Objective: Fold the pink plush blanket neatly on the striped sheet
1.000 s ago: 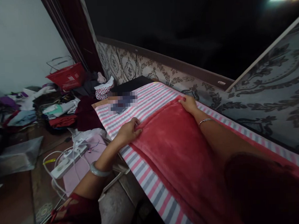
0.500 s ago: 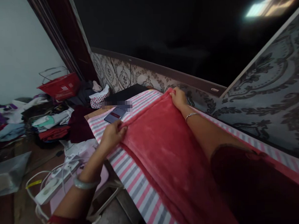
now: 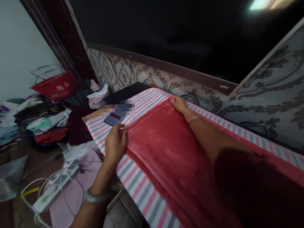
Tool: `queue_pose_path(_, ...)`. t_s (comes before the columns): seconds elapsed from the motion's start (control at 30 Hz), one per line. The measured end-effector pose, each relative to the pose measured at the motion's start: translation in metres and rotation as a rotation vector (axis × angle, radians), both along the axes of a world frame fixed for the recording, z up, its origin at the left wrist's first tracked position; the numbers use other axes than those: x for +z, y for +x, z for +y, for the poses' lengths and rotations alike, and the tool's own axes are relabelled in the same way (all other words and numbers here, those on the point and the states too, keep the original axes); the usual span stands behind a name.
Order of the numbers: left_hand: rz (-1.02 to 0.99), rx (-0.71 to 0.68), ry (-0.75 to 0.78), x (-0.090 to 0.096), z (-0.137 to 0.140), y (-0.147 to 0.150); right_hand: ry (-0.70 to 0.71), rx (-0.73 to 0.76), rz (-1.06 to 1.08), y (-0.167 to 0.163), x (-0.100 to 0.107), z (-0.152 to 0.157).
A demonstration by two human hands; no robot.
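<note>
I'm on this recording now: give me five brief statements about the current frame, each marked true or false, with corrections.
1. The left hand grips the edge of the red cloth. True.
2. The right hand is off the red cloth. False: it holds the cloth's far corner.
3. A phone lies on the striped cover. True.
4. The red basket stands on the striped cover. False: it is by the heap of clothes.
5. Each wrist bears a bangle. True.

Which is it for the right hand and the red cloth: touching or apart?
Touching. The head view shows the right hand with its fingertips on the red cloth's far right corner, no gap visible.
</note>
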State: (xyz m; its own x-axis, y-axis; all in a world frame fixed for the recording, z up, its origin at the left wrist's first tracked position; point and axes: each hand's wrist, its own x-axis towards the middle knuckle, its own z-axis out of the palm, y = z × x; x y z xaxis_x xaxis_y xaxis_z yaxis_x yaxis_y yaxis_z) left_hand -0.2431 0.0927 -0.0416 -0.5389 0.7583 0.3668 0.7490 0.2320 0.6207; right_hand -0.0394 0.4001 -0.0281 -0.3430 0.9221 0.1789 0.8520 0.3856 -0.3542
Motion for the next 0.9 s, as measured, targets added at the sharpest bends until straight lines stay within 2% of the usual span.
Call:
queue_pose_path(0.1,0.011,0.005,-0.012,0.001,0.001,0.001,0.012,0.09,0.063,0.015,0.007,-0.016)
queue_pose_path(0.2,0.018,0.006,-0.01,0.001,0.003,0.001,0.128,0.23,0.099,0.049,0.012,-0.064)
queue_pose_path(0.27,0.019,-0.005,0.001,0.0,0.004,0.001,0.138,0.366,0.118,0.082,0.016,-0.118)
queue_pose_path(0.4,0.022,-0.024,0.015,0.001,0.005,0.001,-0.031,0.507,0.126,0.16,0.019,-0.257)
queue_pose_path(0.5,0.023,-0.027,0.001,0.004,0.007,0.003,-0.071,0.439,0.087,0.215,0.013,-0.351)
queue_pose_path(0.57,0.038,-0.035,-0.034,0.005,0.008,0.006,-0.021,0.339,0.07,0.242,0.005,-0.395)
queue_pose_path(0.63,0.08,-0.049,-0.075,0.008,0.01,0.007,0.058,0.257,0.05,0.26,-0.005,-0.421)
queue_pose_path(0.7,0.123,-0.081,-0.111,0.013,0.012,0.007,0.133,0.221,0.02,0.268,-0.012,-0.434)
queue_pose_path(0.9,0.111,-0.192,-0.186,0.048,0.016,-0.008,0.325,0.171,0.018,0.264,-0.011,-0.437)
